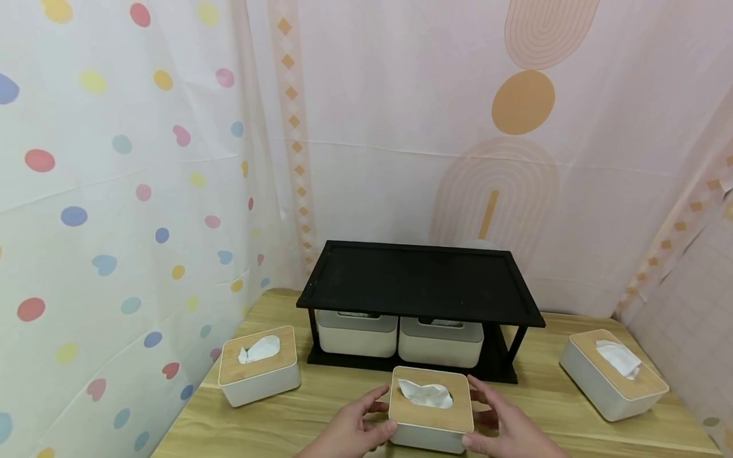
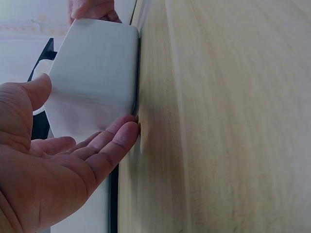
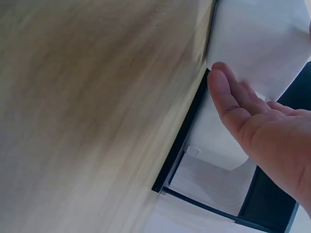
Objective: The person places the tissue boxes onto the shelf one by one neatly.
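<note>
A white tissue box point(image 1: 432, 436) with a wood-look lid and a tissue sticking out sits on the table in front of the black rack, between both hands. On its left side, my left hand point(image 1: 356, 425) holds it, thumb near the front corner and fingers along the side. My right hand point(image 1: 504, 423) holds the opposite side in much the same way. The left wrist view shows the box's plain wall point(image 2: 97, 53), with fingertips close to its lower edge. In the right wrist view, the fingers point(image 3: 228, 92) reach the box's lower corner; the thumb is mostly hidden.
Behind stands a low black rack point(image 1: 418, 283) with two more tissue boxes, a left one point(image 1: 357, 336) and a right one point(image 1: 439, 345), under its top. Further tissue boxes stand at the table's left point(image 1: 260, 384) and right point(image 1: 595, 381). Patterned curtains point(image 1: 372, 127) surround the wooden table point(image 1: 321, 394).
</note>
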{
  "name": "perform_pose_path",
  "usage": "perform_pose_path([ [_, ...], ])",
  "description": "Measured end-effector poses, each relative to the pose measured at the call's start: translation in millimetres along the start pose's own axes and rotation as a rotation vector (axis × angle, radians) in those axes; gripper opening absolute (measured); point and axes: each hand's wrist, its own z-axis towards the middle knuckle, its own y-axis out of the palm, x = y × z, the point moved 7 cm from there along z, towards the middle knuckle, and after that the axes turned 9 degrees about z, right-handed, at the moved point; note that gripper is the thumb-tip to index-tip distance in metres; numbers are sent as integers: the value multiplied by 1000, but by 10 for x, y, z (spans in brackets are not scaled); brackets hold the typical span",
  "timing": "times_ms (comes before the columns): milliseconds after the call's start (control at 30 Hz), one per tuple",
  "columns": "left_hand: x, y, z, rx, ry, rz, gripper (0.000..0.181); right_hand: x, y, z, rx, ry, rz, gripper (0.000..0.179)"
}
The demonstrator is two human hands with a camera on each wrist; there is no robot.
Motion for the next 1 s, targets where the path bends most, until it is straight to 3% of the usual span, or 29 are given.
perform_pose_path([
  [200,-24,3,7,-10,-14,-41,75,45,46,-1,-67,4,151,99],
  [333,-22,7,6,-13,-9,-56,75,34,73,-13,-90,-2,198,98],
  [1000,4,21,-1,-17,-21,-67,73,61,89,-12,-99,-10,203,96],
])
